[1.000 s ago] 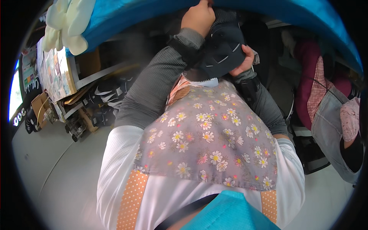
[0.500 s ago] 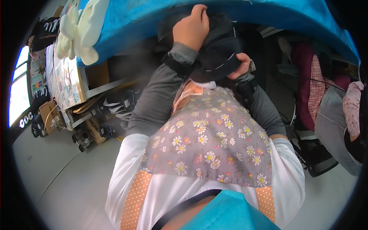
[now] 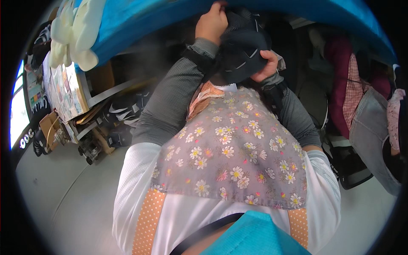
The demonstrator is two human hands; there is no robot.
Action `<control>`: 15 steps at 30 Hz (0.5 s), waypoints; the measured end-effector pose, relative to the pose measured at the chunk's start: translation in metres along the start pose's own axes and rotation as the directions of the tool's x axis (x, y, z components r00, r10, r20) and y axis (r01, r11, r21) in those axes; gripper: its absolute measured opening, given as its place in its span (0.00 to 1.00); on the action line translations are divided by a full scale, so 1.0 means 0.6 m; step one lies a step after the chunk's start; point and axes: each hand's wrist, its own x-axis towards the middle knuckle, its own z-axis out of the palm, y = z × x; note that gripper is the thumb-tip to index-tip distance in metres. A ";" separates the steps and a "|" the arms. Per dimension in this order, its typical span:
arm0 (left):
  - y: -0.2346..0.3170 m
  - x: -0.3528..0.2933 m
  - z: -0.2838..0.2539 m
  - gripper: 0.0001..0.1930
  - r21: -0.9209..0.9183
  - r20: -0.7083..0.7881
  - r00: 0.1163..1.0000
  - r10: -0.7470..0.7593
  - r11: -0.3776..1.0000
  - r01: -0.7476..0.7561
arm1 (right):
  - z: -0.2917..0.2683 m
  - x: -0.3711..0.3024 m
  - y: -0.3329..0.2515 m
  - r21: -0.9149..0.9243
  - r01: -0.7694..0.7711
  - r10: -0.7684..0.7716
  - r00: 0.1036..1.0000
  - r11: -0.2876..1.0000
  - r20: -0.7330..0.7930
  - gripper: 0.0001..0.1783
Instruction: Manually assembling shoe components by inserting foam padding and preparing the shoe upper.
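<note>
Near the top centre of the frame, a dark fabric piece (image 3: 245, 44) with short white marks is held up above the flowered apron (image 3: 229, 144). The right hand (image 3: 267, 67) grasps its right edge, thumb laid over the face and the other fingers mostly hidden behind, a hold that probably keeps the soft material spread and steady. Beside its upper left, the left hand (image 3: 211, 24) has its fingers bunched at the front of the blue-covered tabletop (image 3: 140, 29); whether that grip is clenched on the cloth or on something else, I cannot tell. Reaching from opposite sides, the two hands seem placed to control the piece at separate points, close to the body where its lower part may find support. A white strip (image 3: 228, 87) with a toothed edge shows just below it, near the apron's top; whether the two are joined is unclear.

Compared with half a second ago, the whole view has slid, so the pale cream shapes (image 3: 76, 36) at the upper left sit further left. Both hands now appear a little higher in the frame, and the white marks lie at a changed slant, suggesting the piece has tilted slightly. The right hand's thumb-over hold looks the same.
</note>
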 end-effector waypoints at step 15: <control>0.045 -0.003 -0.053 0.09 0.151 -0.120 0.983 0.138 0.981 -0.119 | 0.007 -0.002 0.002 -0.090 0.002 -0.002 1.000 0.996 -0.004 0.35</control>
